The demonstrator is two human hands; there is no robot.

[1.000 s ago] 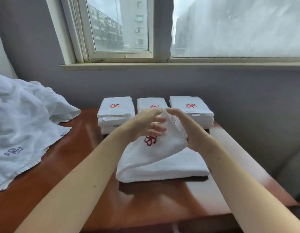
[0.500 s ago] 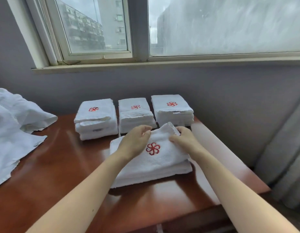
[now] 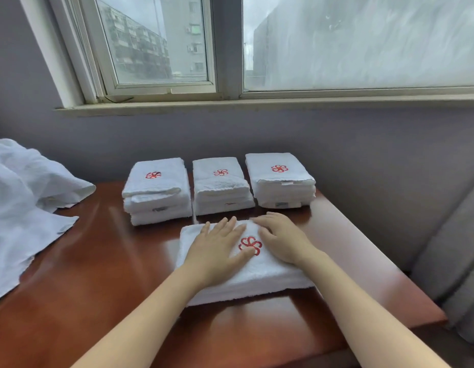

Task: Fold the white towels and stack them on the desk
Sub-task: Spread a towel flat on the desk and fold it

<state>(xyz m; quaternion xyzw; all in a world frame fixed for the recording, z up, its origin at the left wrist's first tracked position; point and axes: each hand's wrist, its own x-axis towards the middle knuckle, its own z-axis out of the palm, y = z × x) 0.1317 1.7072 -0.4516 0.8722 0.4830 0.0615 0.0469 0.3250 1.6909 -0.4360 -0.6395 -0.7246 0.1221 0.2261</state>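
Observation:
A folded white towel (image 3: 259, 274) with a red flower emblem lies on the brown desk (image 3: 97, 274) in front of me. My left hand (image 3: 217, 251) presses flat on its left half, fingers straight. My right hand (image 3: 281, 240) lies flat on its right half, just right of the emblem. Behind it, three stacks of folded white towels stand in a row by the wall: a left stack (image 3: 156, 192), a middle stack (image 3: 221, 185) and a right stack (image 3: 279, 180), each with a red emblem on top.
A heap of unfolded white towels (image 3: 20, 208) covers the desk's left side. The wall and window sill (image 3: 257, 104) run behind the stacks. A grey curtain (image 3: 453, 264) hangs past the desk's right edge.
The raised towel flap has been laid down onto the folded towel. Both hands went from pinching its far edge to lying flat on top of it.

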